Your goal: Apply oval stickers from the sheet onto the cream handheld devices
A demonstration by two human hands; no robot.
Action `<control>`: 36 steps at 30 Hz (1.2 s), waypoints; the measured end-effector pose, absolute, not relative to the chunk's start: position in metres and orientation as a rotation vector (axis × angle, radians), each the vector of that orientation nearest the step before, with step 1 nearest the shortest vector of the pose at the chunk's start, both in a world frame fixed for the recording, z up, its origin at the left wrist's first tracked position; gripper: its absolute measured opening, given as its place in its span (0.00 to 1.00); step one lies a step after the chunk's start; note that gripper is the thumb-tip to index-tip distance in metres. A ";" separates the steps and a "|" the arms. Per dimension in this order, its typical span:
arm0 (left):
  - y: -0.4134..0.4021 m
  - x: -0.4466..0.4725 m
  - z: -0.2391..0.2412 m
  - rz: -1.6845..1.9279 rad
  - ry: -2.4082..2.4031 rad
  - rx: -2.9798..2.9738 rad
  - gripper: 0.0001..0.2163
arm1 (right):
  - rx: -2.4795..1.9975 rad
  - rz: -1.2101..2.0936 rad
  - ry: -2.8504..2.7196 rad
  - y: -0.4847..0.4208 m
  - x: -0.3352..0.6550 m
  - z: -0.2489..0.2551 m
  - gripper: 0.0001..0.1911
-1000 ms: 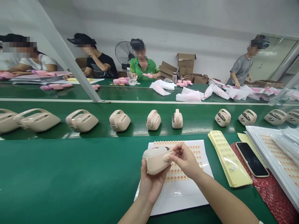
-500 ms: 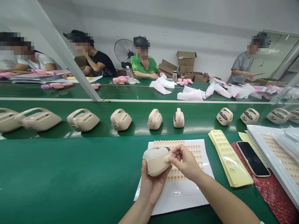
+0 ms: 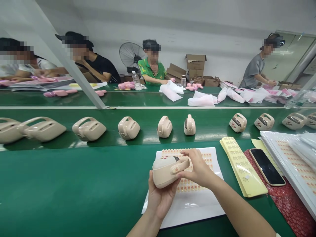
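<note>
A cream plastic device with a carry handle (image 3: 165, 174) rests tilted in my left hand (image 3: 161, 196), whose fingers and thumb cup it from below. My right hand (image 3: 198, 168) has its thumb below the handle and its fingers above, closed around the handle end. On the side, the round handle pivot (image 3: 176, 170) shows an orange-toned round mark. Beneath both hands lies a white sheet of small round orange stickers (image 3: 190, 205), partly covered by the device and my right hand.
Similar cream devices (image 3: 129, 127) stand in a row on the green belt (image 3: 148, 141) ahead. To the right are yellow label sheets (image 3: 243, 168), a phone (image 3: 267, 167) and stacked sticker sheets (image 3: 291, 158). Several co-workers sit or stand across the line, near pink items and white wrapping (image 3: 202, 99).
My right fingers have moved from pinching at the device's side pivot to around its handle. The handle now sticks out to the right, and the pivot's mark is uncovered.
</note>
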State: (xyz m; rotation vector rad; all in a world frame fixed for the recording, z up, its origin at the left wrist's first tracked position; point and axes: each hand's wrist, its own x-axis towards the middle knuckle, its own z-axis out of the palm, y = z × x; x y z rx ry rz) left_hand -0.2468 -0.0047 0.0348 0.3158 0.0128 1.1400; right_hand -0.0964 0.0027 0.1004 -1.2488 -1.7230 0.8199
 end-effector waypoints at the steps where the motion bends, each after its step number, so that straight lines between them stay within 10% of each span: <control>1: -0.005 -0.247 0.035 1.130 0.007 0.321 0.22 | -1.210 0.838 -1.762 0.003 -0.097 0.099 0.30; 17: -0.004 -0.243 0.029 1.049 -0.010 0.266 0.27 | -1.158 1.097 -1.370 0.011 -0.108 0.080 0.10; 29: -0.004 -0.250 0.029 1.164 0.370 0.509 0.24 | -1.332 1.678 -1.136 0.023 -0.072 0.087 0.21; 36: -0.007 -0.235 0.028 0.896 0.929 1.120 0.13 | -1.758 0.466 -1.333 0.050 -0.016 0.140 0.11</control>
